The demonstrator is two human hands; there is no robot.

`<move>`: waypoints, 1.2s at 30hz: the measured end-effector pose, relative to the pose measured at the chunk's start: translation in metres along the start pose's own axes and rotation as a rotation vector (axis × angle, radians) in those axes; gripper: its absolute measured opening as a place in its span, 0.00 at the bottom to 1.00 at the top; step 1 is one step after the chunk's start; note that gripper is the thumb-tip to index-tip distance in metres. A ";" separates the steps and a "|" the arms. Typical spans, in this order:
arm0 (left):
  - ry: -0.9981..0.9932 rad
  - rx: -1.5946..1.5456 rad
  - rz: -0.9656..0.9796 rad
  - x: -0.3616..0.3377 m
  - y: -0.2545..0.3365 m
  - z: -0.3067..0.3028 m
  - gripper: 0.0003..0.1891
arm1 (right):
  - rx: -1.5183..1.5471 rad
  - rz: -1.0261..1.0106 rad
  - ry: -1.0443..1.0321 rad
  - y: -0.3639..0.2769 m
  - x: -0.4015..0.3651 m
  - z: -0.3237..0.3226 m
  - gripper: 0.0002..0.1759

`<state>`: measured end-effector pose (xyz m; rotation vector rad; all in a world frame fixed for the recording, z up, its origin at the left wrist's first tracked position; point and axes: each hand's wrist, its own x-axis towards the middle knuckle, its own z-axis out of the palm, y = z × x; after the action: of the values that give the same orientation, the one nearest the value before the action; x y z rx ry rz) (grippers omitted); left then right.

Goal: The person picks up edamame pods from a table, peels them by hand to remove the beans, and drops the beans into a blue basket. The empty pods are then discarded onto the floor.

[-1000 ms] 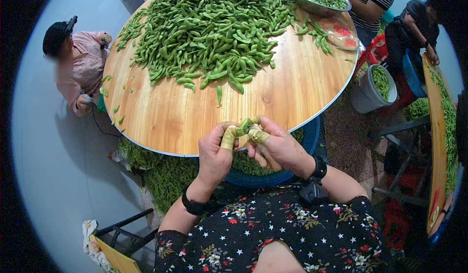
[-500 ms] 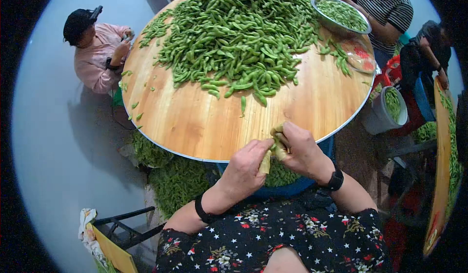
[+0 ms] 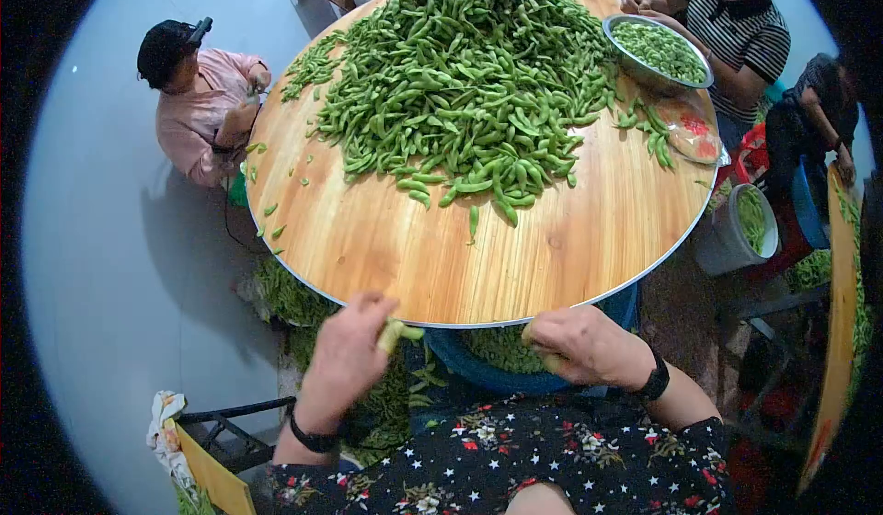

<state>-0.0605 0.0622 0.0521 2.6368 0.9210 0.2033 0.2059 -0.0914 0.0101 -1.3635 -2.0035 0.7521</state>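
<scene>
My left hand point(image 3: 352, 354), slightly blurred, is at the near left edge of the table with its fingers closed; a green soybean pod point(image 3: 413, 334) sticks out beside its yellow-covered thumb. To the right, at the near rim, my right hand point(image 3: 593, 347) is curled shut, and whatever it may hold is hidden. Yellowish covers also show on its fingertips. Between and below the hands stands a blue tub point(image 3: 451, 354) with green pods or beans point(image 3: 506, 349) inside. A large heap of green soybean pods point(image 3: 460, 101) lies beyond on the round wooden table point(image 3: 405, 267).
A metal bowl of shelled beans point(image 3: 658, 51) and a plastic bag point(image 3: 688, 129) sit at the table's right. One person point(image 3: 207, 110) sits left, another in stripes point(image 3: 736, 46) right. A white bucket point(image 3: 740, 230) stands right; pods are piled on the floor point(image 3: 294, 294) at left.
My hands have come apart from their meeting point at the table edge. The left has gone left and down with a green pod; the right has moved slightly right and down.
</scene>
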 end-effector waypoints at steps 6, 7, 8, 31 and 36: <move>0.247 0.113 0.179 0.136 -0.040 -0.021 0.12 | -0.085 0.010 0.083 -0.001 -0.004 0.003 0.12; 0.326 0.127 0.272 0.172 -0.053 -0.019 0.11 | -0.094 0.012 0.090 -0.002 -0.005 0.003 0.12; 0.408 0.141 0.365 0.209 -0.068 -0.014 0.11 | -0.070 0.102 0.122 0.000 -0.006 0.003 0.12; 0.066 -1.043 -0.031 0.059 0.047 0.063 0.10 | 1.148 0.313 0.288 -0.003 0.027 0.027 0.22; 0.575 -0.233 0.481 0.060 0.043 0.075 0.10 | 1.107 0.322 0.347 -0.012 0.029 0.029 0.18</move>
<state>0.0292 0.0480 -0.0014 2.5621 0.3478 1.1534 0.1684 -0.0716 0.0038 -0.9960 -0.8090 1.3653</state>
